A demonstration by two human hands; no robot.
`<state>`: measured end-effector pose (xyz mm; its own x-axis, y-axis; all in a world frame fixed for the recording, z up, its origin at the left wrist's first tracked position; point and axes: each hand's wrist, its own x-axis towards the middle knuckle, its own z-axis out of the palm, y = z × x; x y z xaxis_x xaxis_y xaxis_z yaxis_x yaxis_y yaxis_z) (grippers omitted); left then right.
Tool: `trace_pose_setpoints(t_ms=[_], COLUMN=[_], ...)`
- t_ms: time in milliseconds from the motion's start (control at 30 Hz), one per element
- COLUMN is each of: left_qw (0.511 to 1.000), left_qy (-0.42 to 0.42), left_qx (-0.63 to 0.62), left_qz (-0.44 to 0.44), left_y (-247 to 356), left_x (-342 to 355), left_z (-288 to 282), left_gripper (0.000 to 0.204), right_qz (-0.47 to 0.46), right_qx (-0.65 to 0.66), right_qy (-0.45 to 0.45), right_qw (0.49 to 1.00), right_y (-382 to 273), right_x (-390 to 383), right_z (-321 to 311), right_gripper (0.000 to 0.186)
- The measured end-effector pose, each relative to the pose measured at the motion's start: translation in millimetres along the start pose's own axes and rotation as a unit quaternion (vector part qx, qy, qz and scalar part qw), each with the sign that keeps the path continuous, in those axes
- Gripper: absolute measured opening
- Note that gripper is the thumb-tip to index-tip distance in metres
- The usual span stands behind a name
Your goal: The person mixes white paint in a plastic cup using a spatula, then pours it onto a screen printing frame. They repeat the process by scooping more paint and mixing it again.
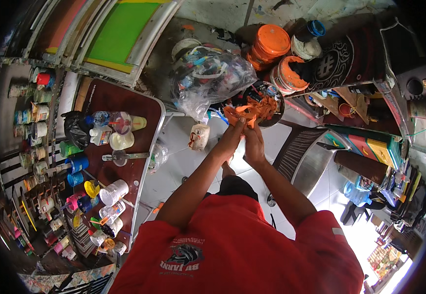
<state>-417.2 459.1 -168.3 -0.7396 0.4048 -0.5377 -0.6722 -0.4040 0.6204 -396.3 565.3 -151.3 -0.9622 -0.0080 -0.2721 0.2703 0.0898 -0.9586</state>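
Note:
Both my arms reach forward over the tiled floor, and my hands meet close together. My left hand is closed, thumb on top, on a crumpled orange sheet; whether it is cloth, paper or a dried skin of paint I cannot tell. My right hand presses up against the left one, its fingers closed at the lower end of the same sheet. Just beyond and to the right, more orange scraps lie in a dark round bin. The sheet partly covers the bin's near left side.
A clear plastic bag of rubbish stands behind the bin. Orange buckets are farther back. A brown table with paint pots is on the left, a dark chair on the right. Framed screens lean at the far left.

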Motion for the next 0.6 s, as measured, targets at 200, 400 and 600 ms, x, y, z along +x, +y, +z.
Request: trace_pose_setpoints(t_ms=[200, 400, 600], left_qw=[0.950, 0.936, 0.924], left_qy=[0.033, -0.036, -0.061], left_qx=[0.239, 0.307, 0.312], left_qz=[0.197, 0.167, 0.213], left_y=[-4.4, 11.6, 12.7], left_x=[-26.9, -50.4, -57.2], left_z=[3.5, -9.2, -27.1], left_gripper=[0.046, 0.056, 0.071], right_qz=[0.185, 0.214, 0.007], right_qx=[0.470, 0.515, 0.150], right_qy=[0.046, 0.042, -0.072], right_qw=[0.862, 0.829, 0.986], right_y=[-48.0, -39.6, -10.5], right_x=[-6.3, -13.1, -16.6], right_z=[18.6, 12.3, -3.2], right_gripper=[0.034, 0.041, 0.030])
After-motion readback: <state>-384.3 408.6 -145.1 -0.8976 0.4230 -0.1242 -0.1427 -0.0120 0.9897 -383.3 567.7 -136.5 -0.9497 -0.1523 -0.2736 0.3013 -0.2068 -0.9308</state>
